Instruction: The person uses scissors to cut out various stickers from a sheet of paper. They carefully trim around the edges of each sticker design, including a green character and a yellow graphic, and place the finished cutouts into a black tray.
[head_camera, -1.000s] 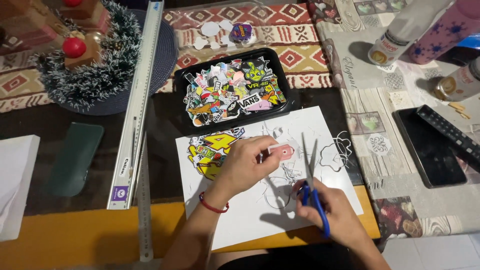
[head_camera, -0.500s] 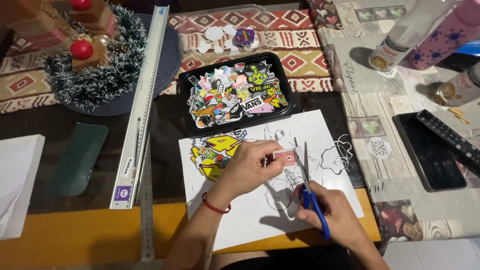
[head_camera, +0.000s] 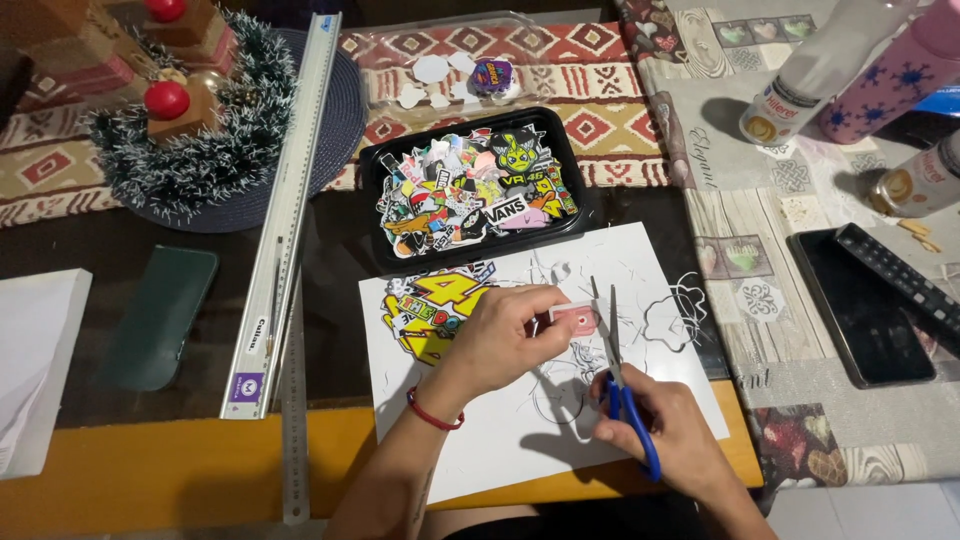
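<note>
At lower centre the left hand (head_camera: 500, 340) pinches a small pink sticker (head_camera: 575, 319) over the white sheet (head_camera: 520, 440); the right hand (head_camera: 665, 435) grips blue scissors (head_camera: 622, 385), blades beside it; a black tray (head_camera: 575, 215) sits above; a ruler (head_camera: 290, 200) lies left.

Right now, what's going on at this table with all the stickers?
A person is cutting out a sticker. The left hand pinches a small pink sticker over a white sheet, while the right hand works blue-handled scissors beside it. A large yellow sticker lies on the sheet. Behind it, a black tray is heaped with cut stickers, and a long metal ruler lies to the left.
</note>
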